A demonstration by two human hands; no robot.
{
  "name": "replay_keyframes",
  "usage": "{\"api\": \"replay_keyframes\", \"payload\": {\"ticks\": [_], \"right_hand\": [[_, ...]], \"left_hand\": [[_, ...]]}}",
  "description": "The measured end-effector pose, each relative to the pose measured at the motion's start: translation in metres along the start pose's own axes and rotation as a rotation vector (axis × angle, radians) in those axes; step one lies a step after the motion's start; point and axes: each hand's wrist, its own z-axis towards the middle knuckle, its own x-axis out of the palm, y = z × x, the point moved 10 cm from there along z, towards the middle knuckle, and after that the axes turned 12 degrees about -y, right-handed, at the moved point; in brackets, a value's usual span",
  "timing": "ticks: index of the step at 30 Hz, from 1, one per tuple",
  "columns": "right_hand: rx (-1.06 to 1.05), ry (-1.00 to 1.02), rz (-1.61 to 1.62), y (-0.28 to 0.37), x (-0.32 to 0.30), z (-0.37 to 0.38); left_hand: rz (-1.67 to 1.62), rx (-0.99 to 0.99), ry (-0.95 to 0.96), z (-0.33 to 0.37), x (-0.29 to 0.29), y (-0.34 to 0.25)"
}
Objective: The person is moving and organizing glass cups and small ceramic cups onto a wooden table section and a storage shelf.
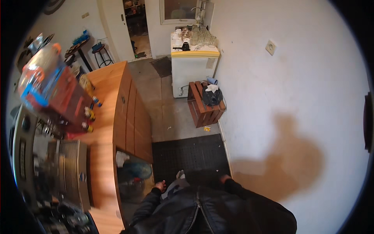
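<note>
The left hand [159, 185] hangs loosely curled beside the open wooden counter cupboard [128, 175] – holding nothing, near the black rubber floor mat [187, 156]. The right hand [224, 179] is mostly hidden – I cannot tell its grip.

We have only one view, from a fisheye camera on the head, looking steeply down over our dark jacket [210, 210]. It faces the black floor mat [187, 154], with the wooden worktop [103, 128] close at left and the white wall [296, 97] at right.
</note>
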Motion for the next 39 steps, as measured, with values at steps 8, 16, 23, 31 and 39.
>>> {"api": "replay_keyframes", "payload": {"ticks": [8,16,23,31,39], "right_hand": [[0.408,0.427,-0.007,-0.114,-0.003,0.010],[0.476,0.329,0.142,-0.049,-0.139,0.279],[0.266,-0.518,0.513,0.114,-0.520,0.655],[0.028,-1.102,0.609,0.249,-0.875,0.821],[0.221,-1.128,0.595,0.266,-0.941,0.909]], "left_hand": [[0.363,0.247,0.064,0.053,0.081,-0.331],[0.339,0.746,0.042,0.106,0.234,-0.660],[0.603,1.498,0.182,-0.040,0.378,-0.968],[0.795,2.198,-0.040,-0.126,0.569,-1.271],[1.287,2.042,-0.031,-0.072,0.683,-1.351]]}}
